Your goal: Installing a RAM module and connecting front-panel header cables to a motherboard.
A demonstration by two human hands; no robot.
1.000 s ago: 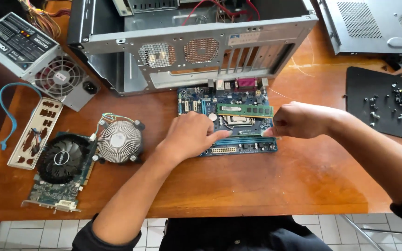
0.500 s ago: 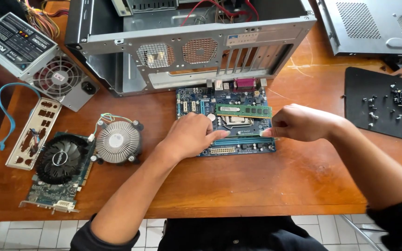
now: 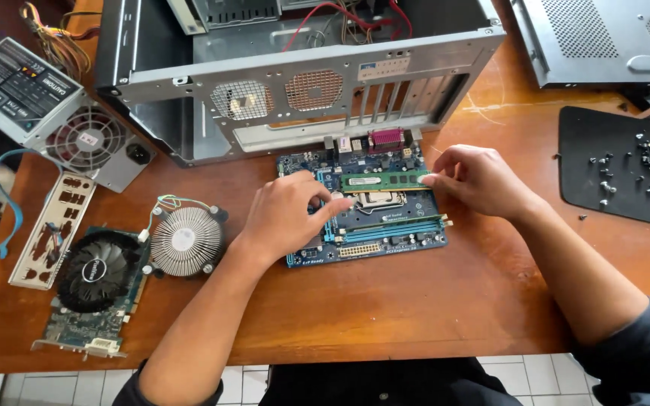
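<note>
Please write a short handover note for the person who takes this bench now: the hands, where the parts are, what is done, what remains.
Left hand: resting on the left side of the blue motherboard, fingertips near the left end of the green memory stick.
Right hand: fingertips at the stick's right end.
Board lies on the wooden table in front of the open case.
Done: board, cooler, graphics card and power supply are out of the case.
Left: the stick is in its slot; whether it is latched cannot be told.

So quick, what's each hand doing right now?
Left hand: fingers pressing on the circuit board, holding nothing.
Right hand: fingertips pinching the end of the green memory stick.
</note>
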